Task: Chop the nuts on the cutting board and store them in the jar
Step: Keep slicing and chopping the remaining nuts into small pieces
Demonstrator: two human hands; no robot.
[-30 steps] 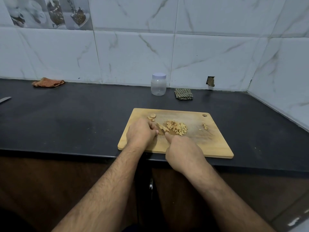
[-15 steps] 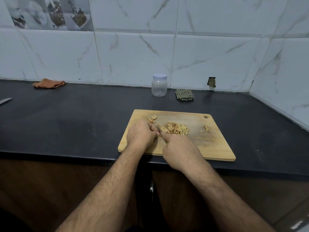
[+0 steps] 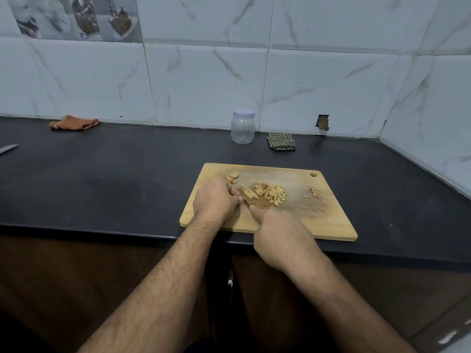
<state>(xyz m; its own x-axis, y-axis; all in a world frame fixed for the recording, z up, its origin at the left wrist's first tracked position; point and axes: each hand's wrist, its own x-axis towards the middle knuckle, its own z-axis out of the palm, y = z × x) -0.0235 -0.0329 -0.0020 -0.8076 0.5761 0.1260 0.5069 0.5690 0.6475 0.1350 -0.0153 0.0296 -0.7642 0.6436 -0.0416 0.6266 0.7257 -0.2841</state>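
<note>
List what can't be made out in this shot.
- Knife: head view; only a sliver shows between the left hand and right hand, which cover the handle.
- Nut being cut: hidden under the left fingers.
- Second blade: cut off by the left frame edge.
- Jar: contents too far to tell.
- Bits on the board: too small to identify.

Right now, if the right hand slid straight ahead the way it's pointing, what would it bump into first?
Probably the pile of chopped nuts. The right hand points up and a little left across the cutting board, and the pile lies just past its fingertips. The jar stands far behind, by the wall.
</note>
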